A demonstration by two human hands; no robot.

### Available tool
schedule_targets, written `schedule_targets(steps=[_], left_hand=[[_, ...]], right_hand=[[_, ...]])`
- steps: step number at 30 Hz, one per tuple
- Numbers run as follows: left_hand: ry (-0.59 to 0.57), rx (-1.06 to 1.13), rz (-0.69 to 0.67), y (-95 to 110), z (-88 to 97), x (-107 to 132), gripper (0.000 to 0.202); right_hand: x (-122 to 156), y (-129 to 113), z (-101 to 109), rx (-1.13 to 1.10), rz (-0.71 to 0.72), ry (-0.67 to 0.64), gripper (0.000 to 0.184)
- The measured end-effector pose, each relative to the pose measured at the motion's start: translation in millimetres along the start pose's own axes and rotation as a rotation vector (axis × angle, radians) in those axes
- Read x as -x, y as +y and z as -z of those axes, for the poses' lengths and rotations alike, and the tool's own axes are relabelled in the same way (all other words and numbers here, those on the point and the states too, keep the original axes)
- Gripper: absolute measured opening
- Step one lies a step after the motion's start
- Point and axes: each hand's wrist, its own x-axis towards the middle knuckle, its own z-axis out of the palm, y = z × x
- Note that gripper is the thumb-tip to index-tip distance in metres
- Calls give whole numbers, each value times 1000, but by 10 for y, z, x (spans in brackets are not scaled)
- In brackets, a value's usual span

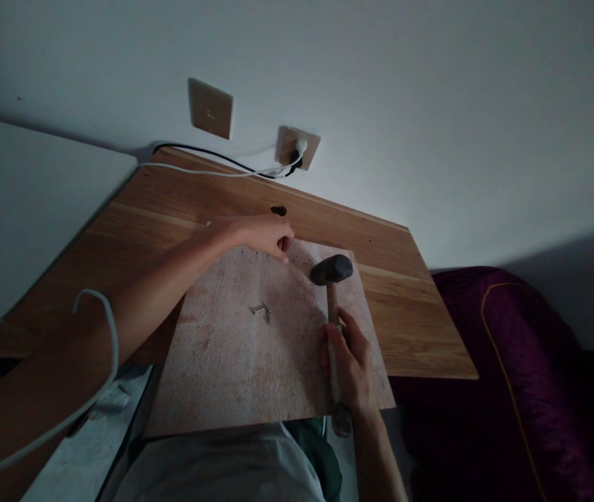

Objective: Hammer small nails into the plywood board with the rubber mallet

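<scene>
My right hand (pixel 348 359) is wrapped round the wooden handle of a hammer (pixel 332 270), whose dark head hovers over the far right part of a pale reddish board (pixel 234 362). My left hand (pixel 263 233) reaches to the board's far edge, fingers pinched together on something too small to make out. Two or three loose nails (pixel 261 309) lie on the middle of the board, between both hands.
The board rests on a wooden desk (pixel 412 314) against a white wall. Two wall plates, one with plugs and cables (pixel 293 155), sit behind the desk. A white cable (pixel 103 348) loops over my left forearm. A purple cushion (pixel 511 362) lies to the right.
</scene>
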Motion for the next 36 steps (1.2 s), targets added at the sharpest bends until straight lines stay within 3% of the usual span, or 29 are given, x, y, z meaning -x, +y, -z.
schedule_targets(steps=[6,11,17,24,28,32,36], left_hand=[[-6,-35,-1,65,16,6,3],[-49,-56,15,93,55,23,18],[-27,-96,110,-20,212,121,53],[-108,-90,194,-25,296,214,40],[-189,-124,186,175,262,208,25],[-299,-69,52,536,136,186,14],[-347,34,-87,770,5,195,20]], right_hand=[[5,-117,32,-22,-58,-28,71],[19,-319,20,-90,-22,-23,64],[-51,-553,-214,-95,82,-99,60],[-181,-445,-440,-49,111,-186,61],[-54,-391,-331,-51,73,-107,63],[74,-318,-161,-42,32,-37,65],[96,-179,-17,-57,-23,25,70]])
